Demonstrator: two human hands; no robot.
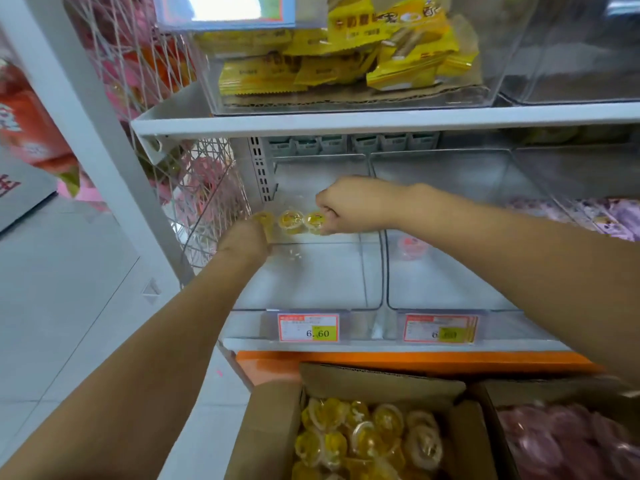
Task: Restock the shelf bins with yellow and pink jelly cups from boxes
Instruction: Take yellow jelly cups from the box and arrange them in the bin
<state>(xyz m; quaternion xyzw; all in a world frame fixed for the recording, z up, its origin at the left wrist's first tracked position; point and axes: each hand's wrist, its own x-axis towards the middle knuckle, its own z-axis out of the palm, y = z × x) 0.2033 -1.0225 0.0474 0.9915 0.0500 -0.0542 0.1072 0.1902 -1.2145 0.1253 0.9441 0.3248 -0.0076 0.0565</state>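
Both my arms reach into the left clear shelf bin (311,303). At its back stand three yellow jelly cups in a row. My left hand (246,241) grips the leftmost yellow cup (264,218). The middle yellow cup (291,221) stands free. My right hand (349,204) pinches the right yellow cup (314,220) with curled fingers. One pink jelly cup (412,247) lies in the right clear bin (446,299). Below, an open cardboard box (273,420) holds several yellow jelly cups (370,438), and a second box (491,424) holds pink jelly cups (571,441).
Price tags (307,328) hang on the shelf's front edge. The shelf above carries a clear bin of yellow snack packets (346,57). A wire rack (207,188) with pink goods stands to the left. Purple packets (602,216) lie at the right. Tiled floor (62,289) lies at the left.
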